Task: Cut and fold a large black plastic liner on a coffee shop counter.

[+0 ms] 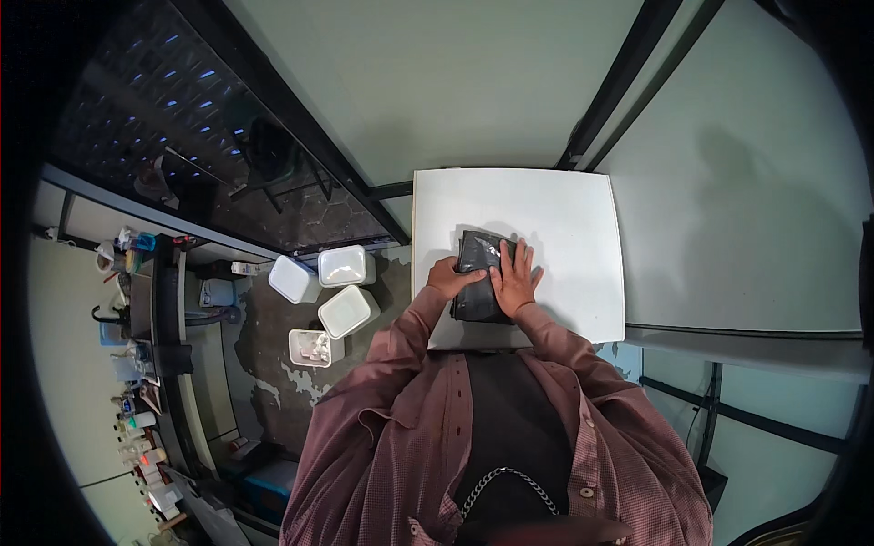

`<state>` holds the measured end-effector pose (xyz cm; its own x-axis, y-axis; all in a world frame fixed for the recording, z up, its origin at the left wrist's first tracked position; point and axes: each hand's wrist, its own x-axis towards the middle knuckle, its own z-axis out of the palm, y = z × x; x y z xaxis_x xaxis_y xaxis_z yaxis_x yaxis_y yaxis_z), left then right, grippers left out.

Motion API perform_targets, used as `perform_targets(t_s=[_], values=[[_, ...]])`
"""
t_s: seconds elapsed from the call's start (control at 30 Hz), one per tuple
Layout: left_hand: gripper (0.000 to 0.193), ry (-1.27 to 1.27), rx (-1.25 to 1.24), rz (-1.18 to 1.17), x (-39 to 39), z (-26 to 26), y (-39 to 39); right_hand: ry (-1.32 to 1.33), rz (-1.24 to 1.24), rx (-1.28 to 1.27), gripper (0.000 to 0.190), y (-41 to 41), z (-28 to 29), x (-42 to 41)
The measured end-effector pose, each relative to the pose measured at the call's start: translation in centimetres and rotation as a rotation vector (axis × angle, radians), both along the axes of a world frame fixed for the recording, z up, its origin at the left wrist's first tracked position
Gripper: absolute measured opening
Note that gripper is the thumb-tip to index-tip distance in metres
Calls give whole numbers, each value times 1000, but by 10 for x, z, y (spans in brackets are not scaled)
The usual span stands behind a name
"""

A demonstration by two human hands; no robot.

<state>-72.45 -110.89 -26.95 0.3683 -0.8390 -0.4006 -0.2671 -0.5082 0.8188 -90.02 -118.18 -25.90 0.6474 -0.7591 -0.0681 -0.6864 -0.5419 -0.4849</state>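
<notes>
A stack of folded black plastic sheets or bags (478,300) lies on a white tabletop (573,225), near the edge closest to me. My left hand (450,276) grips the stack's left side, its thumb on top and its fingers at the edge. Across the upper right part of the stack lies my right hand (517,280), palm down with the fingers spread. The black material looks glossy and creased. Whether it is one folded piece or several cannot be told.
Several white plastic tubs (348,312) stand on the worn floor to the left, one (316,348) holding pale items. Farther left, a dark shelf (164,307) carries bottles and containers. Pale wall panels (478,82) rise behind the table, and another white surface (744,351) adjoins at right.
</notes>
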Motion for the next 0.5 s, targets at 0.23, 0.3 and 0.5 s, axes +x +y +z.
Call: perform_targets(t_s=[0.23, 0.3, 0.5], values=[[46, -516, -660, -21, -131, 96, 10, -984, -440, 1749, 61, -10, 61, -51], [49, -461, -579, -163, -158, 91, 10, -863, -356, 1895, 70, -36, 30, -95], [59, -263, -459, -14, -165, 89, 70, -526, -84, 1827, 42, -13, 36, -89]])
